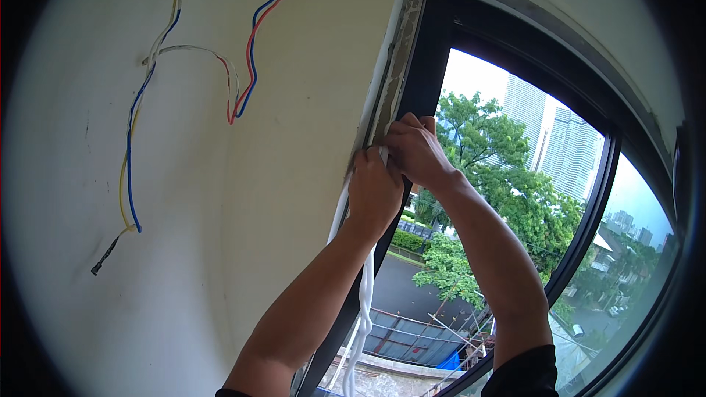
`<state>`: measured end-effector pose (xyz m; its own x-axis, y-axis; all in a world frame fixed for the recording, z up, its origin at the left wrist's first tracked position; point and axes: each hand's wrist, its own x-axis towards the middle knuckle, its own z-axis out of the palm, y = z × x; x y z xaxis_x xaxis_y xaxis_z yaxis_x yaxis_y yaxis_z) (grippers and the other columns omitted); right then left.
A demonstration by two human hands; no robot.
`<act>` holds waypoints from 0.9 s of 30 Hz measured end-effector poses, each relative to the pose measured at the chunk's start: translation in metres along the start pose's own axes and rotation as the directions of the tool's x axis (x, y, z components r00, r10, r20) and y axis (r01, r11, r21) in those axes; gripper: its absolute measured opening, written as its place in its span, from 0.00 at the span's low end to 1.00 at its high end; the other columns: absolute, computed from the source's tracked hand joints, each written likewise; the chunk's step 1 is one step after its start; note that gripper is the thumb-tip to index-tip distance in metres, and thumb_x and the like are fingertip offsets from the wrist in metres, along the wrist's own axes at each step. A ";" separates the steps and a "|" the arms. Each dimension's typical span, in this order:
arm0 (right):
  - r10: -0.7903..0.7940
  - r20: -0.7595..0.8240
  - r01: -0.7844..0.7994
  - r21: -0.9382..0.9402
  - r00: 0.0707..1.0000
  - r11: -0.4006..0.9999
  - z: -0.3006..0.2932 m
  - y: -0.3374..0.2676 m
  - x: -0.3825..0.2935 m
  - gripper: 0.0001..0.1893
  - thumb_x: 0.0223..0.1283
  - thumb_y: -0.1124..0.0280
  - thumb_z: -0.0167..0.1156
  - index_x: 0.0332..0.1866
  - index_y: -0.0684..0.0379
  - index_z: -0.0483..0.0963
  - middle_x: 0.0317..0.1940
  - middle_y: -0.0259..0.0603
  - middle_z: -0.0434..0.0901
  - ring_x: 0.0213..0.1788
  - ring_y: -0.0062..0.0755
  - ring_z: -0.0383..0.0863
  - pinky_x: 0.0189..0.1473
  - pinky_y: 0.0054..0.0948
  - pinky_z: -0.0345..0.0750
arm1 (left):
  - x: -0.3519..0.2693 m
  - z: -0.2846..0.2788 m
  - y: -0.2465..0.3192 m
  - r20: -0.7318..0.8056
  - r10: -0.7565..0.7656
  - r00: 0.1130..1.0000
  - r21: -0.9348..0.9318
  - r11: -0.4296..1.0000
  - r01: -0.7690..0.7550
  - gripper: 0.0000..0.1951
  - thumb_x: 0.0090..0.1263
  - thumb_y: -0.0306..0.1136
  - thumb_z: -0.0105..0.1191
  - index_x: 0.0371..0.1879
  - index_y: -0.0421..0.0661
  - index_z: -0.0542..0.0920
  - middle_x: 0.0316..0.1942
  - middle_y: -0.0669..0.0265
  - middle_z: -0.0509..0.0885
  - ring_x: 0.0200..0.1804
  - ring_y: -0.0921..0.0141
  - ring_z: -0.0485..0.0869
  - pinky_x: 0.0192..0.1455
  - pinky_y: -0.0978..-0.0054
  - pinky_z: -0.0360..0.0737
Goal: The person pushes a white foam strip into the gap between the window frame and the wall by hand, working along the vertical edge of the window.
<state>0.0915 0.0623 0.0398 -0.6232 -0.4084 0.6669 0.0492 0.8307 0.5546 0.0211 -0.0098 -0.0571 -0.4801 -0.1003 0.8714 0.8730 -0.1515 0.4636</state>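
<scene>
Both hands are raised side by side at the gap between the wall and the black window frame (pixel 422 66). My left hand (pixel 376 184) pinches a white flexible strip or cord (pixel 366 292) near its upper part; lengths of it hang below the wrist in loose twists. My right hand (pixel 416 149) is just above and to the right, its fingers bent against the frame's edge. What its fingertips hold is hidden. Above the hands the gap shows rough, patchy filler (pixel 398 60). Another white length (pixel 338 212) runs along the wall edge left of my left hand.
Blue, yellow and whitish electrical wires (pixel 130 143) dangle from the wall at the left, one end wrapped in black tape (pixel 105 256). Red and blue wires (pixel 253 49) hang nearer the window. Beyond the glass are trees (pixel 496 160), a road, scaffolding and tall buildings.
</scene>
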 end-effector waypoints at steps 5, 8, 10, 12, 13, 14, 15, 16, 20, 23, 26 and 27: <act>-0.008 -0.013 0.008 0.007 1.000 1.000 0.002 0.002 -0.002 0.13 0.52 0.76 0.65 0.42 0.48 0.86 0.36 0.28 0.80 0.48 0.34 0.73 0.59 0.36 0.62 | 0.012 -0.002 0.002 0.037 -0.043 0.998 -0.018 0.999 0.043 0.11 0.72 0.28 0.53 0.45 0.32 0.81 0.40 0.36 0.84 0.46 0.41 0.84 0.48 0.51 0.80; 0.021 0.012 -0.021 0.004 1.000 1.000 0.002 0.004 -0.005 0.15 0.51 0.76 0.64 0.46 0.52 0.85 0.37 0.32 0.80 0.50 0.35 0.73 0.62 0.36 0.62 | 0.012 0.001 0.002 0.127 -0.242 0.962 -0.133 0.957 0.258 0.13 0.75 0.31 0.50 0.38 0.32 0.82 0.36 0.36 0.83 0.48 0.42 0.84 0.48 0.51 0.78; 0.041 -0.079 -0.034 0.087 0.996 0.996 0.006 -0.001 -0.002 0.18 0.53 0.77 0.65 0.51 0.57 0.82 0.43 0.36 0.80 0.51 0.34 0.75 0.62 0.37 0.67 | 0.007 0.012 -0.008 0.058 -0.364 0.929 -0.212 0.905 0.368 0.18 0.78 0.35 0.43 0.36 0.31 0.81 0.34 0.37 0.84 0.45 0.40 0.84 0.51 0.44 0.78; 0.231 -0.195 -0.181 0.244 0.953 0.953 0.001 -0.006 0.000 0.21 0.52 0.75 0.66 0.54 0.57 0.80 0.45 0.39 0.79 0.51 0.34 0.76 0.61 0.36 0.70 | 0.006 0.028 -0.012 0.073 -0.476 0.876 -0.236 0.845 0.479 0.20 0.78 0.38 0.41 0.36 0.32 0.82 0.35 0.37 0.84 0.45 0.39 0.83 0.51 0.44 0.78; 0.427 -0.279 -0.301 0.398 0.860 0.867 -0.003 -0.006 0.002 0.24 0.52 0.73 0.67 0.58 0.57 0.78 0.48 0.41 0.78 0.51 0.35 0.76 0.59 0.36 0.73 | 0.008 0.036 -0.016 0.102 -0.572 0.814 -0.265 0.773 0.576 0.23 0.79 0.41 0.40 0.35 0.32 0.82 0.37 0.37 0.85 0.46 0.39 0.83 0.52 0.43 0.77; 0.548 -0.312 -0.450 0.334 0.776 0.828 -0.006 -0.001 0.005 0.30 0.54 0.64 0.69 0.63 0.61 0.71 0.53 0.50 0.75 0.62 0.47 0.72 0.66 0.41 0.71 | 0.011 0.040 -0.026 0.138 -0.562 0.815 -0.267 0.772 0.577 0.25 0.78 0.44 0.40 0.34 0.34 0.83 0.35 0.42 0.86 0.43 0.41 0.85 0.50 0.46 0.78; 0.551 -0.312 -0.465 0.312 0.774 0.829 -0.008 0.005 0.005 0.30 0.54 0.64 0.69 0.63 0.61 0.71 0.53 0.50 0.75 0.62 0.47 0.72 0.66 0.41 0.71 | 0.011 0.045 -0.024 0.160 -0.561 0.812 -0.279 0.763 0.583 0.25 0.78 0.44 0.40 0.34 0.34 0.83 0.35 0.42 0.86 0.43 0.41 0.85 0.50 0.46 0.78; 0.724 -0.284 -0.631 0.358 0.629 0.688 -0.005 0.002 0.011 0.34 0.55 0.61 0.70 0.64 0.64 0.69 0.52 0.51 0.75 0.63 0.49 0.72 0.66 0.40 0.71 | 0.012 0.034 -0.023 0.265 -0.606 0.750 -0.377 0.651 0.659 0.22 0.77 0.44 0.42 0.30 0.37 0.80 0.25 0.53 0.79 0.29 0.54 0.78 0.35 0.57 0.74; 0.885 0.039 -0.813 0.416 0.464 0.408 -0.001 -0.020 0.034 0.48 0.52 0.54 0.74 0.66 0.74 0.55 0.56 0.62 0.74 0.63 0.55 0.75 0.68 0.41 0.73 | 0.010 0.009 -0.007 0.547 -0.625 0.558 -0.542 0.244 0.804 0.17 0.74 0.45 0.44 0.26 0.47 0.72 0.13 0.75 0.63 0.12 0.78 0.63 0.15 0.77 0.59; 0.887 0.159 -0.838 0.434 0.434 0.332 0.006 -0.007 0.036 0.50 0.51 0.54 0.75 0.65 0.74 0.51 0.56 0.68 0.76 0.60 0.56 0.80 0.64 0.41 0.78 | 0.014 0.003 -0.007 0.677 -0.551 0.489 -0.527 0.101 0.844 0.16 0.74 0.45 0.43 0.27 0.48 0.72 0.13 0.77 0.62 0.13 0.80 0.61 0.15 0.78 0.58; 0.889 0.082 -0.819 0.434 0.450 0.375 0.003 -0.005 0.033 0.46 0.50 0.58 0.77 0.63 0.75 0.55 0.52 0.59 0.78 0.51 0.43 0.84 0.52 0.30 0.83 | 0.015 0.001 -0.017 0.762 -0.479 0.435 -0.458 0.076 0.886 0.16 0.74 0.46 0.43 0.27 0.48 0.72 0.14 0.78 0.62 0.13 0.80 0.60 0.16 0.78 0.57; 0.884 0.127 -0.820 0.450 0.450 0.352 0.000 -0.007 0.034 0.46 0.50 0.59 0.77 0.63 0.74 0.55 0.52 0.59 0.78 0.51 0.43 0.84 0.53 0.31 0.83 | 0.014 0.001 -0.021 0.791 -0.446 0.419 -0.420 0.102 0.902 0.16 0.73 0.46 0.43 0.27 0.48 0.73 0.14 0.78 0.63 0.13 0.80 0.61 0.16 0.79 0.57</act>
<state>0.0703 0.0427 0.0583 -0.3362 0.5988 0.7269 0.1770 0.7983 -0.5757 -0.0039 -0.0074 -0.0540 -0.5232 0.8031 0.2851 -0.3800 -0.5193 0.7654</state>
